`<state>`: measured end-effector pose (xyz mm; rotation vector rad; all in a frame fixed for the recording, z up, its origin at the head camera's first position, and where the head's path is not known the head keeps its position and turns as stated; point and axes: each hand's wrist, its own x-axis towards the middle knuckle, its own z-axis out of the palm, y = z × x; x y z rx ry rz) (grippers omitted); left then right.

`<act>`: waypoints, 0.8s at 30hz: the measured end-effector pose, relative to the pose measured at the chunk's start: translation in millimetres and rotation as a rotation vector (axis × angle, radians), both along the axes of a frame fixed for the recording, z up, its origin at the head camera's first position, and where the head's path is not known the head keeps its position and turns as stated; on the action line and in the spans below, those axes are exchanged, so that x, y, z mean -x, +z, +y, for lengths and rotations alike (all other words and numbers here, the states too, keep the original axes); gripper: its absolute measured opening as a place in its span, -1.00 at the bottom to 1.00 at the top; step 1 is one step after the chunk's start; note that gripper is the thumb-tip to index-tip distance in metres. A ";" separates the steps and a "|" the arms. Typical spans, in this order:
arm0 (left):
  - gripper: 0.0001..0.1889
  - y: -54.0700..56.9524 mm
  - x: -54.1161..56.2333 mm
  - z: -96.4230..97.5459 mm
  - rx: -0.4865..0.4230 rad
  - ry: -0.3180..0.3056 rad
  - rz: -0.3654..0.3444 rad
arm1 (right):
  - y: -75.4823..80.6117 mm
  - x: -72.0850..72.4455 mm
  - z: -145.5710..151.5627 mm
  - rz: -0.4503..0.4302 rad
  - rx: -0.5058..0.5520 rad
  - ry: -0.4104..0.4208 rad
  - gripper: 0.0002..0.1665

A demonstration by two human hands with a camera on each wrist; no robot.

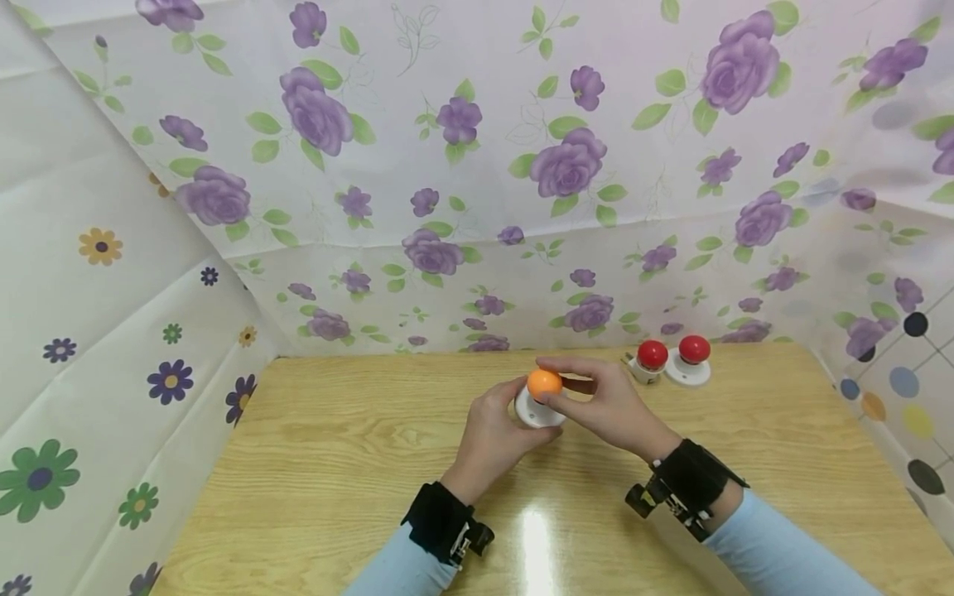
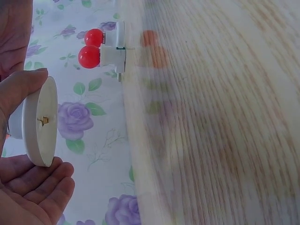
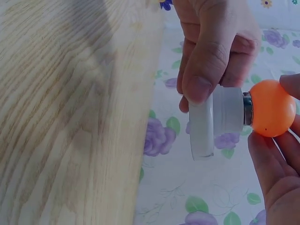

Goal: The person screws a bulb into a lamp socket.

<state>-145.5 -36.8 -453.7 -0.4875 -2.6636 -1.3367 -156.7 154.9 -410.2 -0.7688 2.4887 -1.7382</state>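
Note:
My left hand [image 1: 494, 426] grips a round white lamp holder [image 3: 227, 110] by its wide base, thumb on one side and fingers on the other. An orange light bulb [image 3: 273, 108] sits in the socket, with part of its metal collar showing. Around that bulb my right hand [image 1: 607, 406] pinches with thumb and fingers. Both things are held up off the table, as the left wrist view shows the hollow underside of the lamp holder [image 2: 48, 126] with a small brass contact inside.
On the wooden table [image 1: 335, 463], at the back right, stand two white lamp holders with red bulbs, one red bulb [image 1: 652, 354] left of the other red bulb [image 1: 695, 348]. A flowered sheet [image 1: 447, 281] rises along the table's back edge.

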 end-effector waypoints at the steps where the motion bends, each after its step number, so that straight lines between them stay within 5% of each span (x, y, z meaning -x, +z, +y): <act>1: -0.29 0.1 -0.2 0.1 0.001 -0.001 0.001 | -0.3 -0.2 -0.2 -0.002 0.013 -0.008 -0.52; 6: -0.28 0.4 -1.1 0.4 0.013 0.003 0.001 | -1.4 -0.8 -0.6 -0.005 0.054 -0.026 -0.50; 16: -0.28 -1.1 0.8 -0.7 0.009 0.007 -0.016 | 2.7 1.1 3.0 0.040 -0.081 0.060 -0.43; 24: -0.29 -0.4 0.5 -0.1 0.006 -0.006 -0.011 | 1.7 1.5 3.3 0.021 -0.060 0.048 -0.49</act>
